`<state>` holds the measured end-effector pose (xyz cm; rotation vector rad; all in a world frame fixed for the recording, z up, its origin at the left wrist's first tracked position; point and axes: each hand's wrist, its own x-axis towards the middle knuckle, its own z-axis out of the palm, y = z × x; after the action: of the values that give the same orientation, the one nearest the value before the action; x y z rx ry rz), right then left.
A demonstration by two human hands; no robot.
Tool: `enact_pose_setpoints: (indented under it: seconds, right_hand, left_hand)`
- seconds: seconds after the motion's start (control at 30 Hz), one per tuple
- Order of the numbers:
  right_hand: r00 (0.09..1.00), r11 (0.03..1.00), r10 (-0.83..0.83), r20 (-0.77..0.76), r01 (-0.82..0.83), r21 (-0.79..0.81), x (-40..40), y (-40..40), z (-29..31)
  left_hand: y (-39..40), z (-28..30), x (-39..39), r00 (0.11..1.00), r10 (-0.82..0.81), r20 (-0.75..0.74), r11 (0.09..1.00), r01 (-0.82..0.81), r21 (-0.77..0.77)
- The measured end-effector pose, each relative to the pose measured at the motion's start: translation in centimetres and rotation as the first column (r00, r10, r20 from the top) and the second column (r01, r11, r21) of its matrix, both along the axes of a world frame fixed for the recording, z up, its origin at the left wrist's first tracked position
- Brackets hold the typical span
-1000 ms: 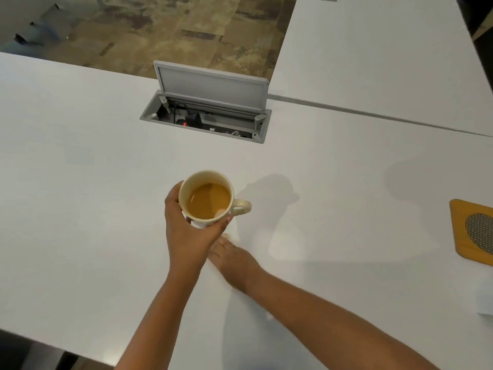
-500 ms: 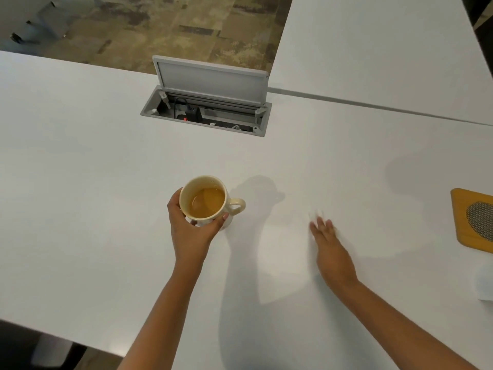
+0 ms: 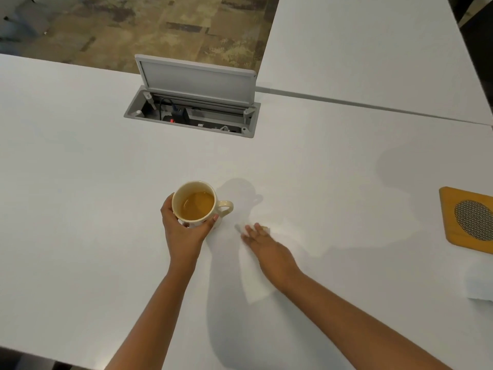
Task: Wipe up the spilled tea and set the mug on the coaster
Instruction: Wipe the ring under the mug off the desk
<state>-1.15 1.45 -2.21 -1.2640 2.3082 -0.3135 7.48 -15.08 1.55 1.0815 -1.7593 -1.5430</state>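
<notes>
At the middle of a white table (image 3: 80, 156), a person's left hand (image 3: 184, 232) grips a cream mug (image 3: 198, 205) from the near side, fingers and thumb curled round its wall; the mug holds amber tea, its handle pointing right. Just to its right, the right hand (image 3: 269, 249) lies flat with fingers straight, pressing a white paper towel (image 3: 256, 287) against the tabletop; the towel is hard to tell apart from the white surface. Well apart at the right edge sits a wooden coaster (image 3: 450, 222) with a round mesh centre, and near it another white paper towel (image 3: 480, 284). Behind the mug, a grey cable box (image 3: 192, 102) is set into the table, lid raised, cables inside.
</notes>
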Motion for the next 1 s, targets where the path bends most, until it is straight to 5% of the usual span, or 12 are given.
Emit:
enact_pose_setpoints:
  seconds: [0.23,0.47,1.0]
  right_hand:
    - [0.933,0.935,-0.354,-0.068,0.353,-0.032,-7.0,4.9,-0.2]
    - [0.800,0.797,-0.596,-0.075,0.577,-0.181,-4.6,10.1,-0.9]
    - [0.732,0.715,-0.681,0.018,0.670,-0.198,-3.8,9.9,-1.1]
  left_hand:
    - [-0.7,-0.9,-0.7,0.999,0.042,0.002,0.999,-0.042,-0.021]
    - [-1.2,-1.9,-0.9,0.999,0.051,0.009,0.998,-0.050,-0.038]
    - [-0.6,-2.9,-0.8,0.999,-0.013,0.049,0.999,0.015,-0.038]
